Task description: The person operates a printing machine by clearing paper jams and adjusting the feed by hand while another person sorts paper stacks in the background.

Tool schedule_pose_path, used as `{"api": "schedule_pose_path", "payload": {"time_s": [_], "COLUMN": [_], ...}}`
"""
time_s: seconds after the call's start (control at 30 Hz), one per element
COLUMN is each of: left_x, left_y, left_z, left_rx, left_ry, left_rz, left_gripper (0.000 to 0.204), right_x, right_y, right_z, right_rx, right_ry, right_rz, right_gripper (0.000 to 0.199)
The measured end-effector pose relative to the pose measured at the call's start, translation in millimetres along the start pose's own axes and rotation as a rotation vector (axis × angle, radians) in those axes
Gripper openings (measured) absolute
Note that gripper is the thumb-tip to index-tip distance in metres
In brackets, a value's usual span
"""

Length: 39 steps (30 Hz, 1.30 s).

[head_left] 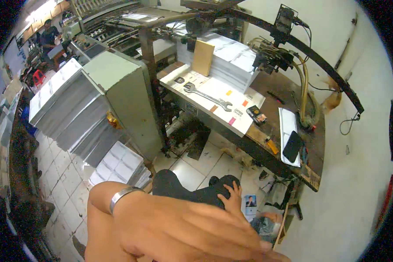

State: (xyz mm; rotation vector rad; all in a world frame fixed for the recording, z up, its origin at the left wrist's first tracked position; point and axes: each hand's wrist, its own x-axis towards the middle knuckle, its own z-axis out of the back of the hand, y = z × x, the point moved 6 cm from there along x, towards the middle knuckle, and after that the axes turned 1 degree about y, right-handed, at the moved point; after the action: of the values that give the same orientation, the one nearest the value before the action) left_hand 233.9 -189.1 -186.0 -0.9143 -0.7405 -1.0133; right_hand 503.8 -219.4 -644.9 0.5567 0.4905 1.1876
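Note:
My left hand (183, 222), with a silver bracelet (123, 196) on its wrist, is large and close in the foreground. It reaches across to the right in front of my right forearm, fingers stretched out; I see nothing in it, and its fingertips are blurred. My right hand (232, 195) rests open on the knee of my dark trousers (205, 194), fingers spread. Beyond it stands a wooden table (273, 94) with a printed sheet (249, 118), on which lies a wrench (207, 97).
A paper stack (231, 56), cigarette pack (256, 114), orange lighter (272, 146) and dark phone (292, 146) lie on the table. Tall paper stacks (70, 113) stand left beside a green machine cabinet (122, 87). Another person (49, 37) is in the far left background.

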Motion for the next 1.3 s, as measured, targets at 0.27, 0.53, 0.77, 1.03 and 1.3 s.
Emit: {"api": "schedule_pose_path", "payload": {"time_s": [0.27, 0.53, 0.77, 1.03, 1.3], "left_x": [-81.8, -363.7, -397.3, -414.2, -415.0], "left_y": [12.7, 43.1, 41.3, 40.5, 42.3], "left_z": [53.0, -97.5, -154.4, -159.2, -159.3], "left_rx": [0.338, 0.721, 0.357, 0.418, 0.409], "left_ry": [-0.293, 0.745, 0.550, 0.533, 0.543], "left_rz": [0.586, 1.650, 1.727, 1.716, 1.716], "left_gripper": [0.068, 0.148, 0.163, 0.164, 0.165], "right_x": [-0.5, 0.1, -0.1, 5.5, 6.3], "right_y": [-0.8, 4.2, 7.8, 8.8, 6.0], "right_z": [2.2, 6.0, 9.8, 5.2, 5.9], "right_rx": [-0.022, -0.036, -0.022, -0.033, -0.009], "right_ry": [0.004, -0.027, 0.008, -0.009, -0.006], "right_rz": [-0.035, 0.031, 0.037, 0.060, 0.040], "right_gripper": [0.063, 0.062, 0.060, 0.058, 0.059]}}
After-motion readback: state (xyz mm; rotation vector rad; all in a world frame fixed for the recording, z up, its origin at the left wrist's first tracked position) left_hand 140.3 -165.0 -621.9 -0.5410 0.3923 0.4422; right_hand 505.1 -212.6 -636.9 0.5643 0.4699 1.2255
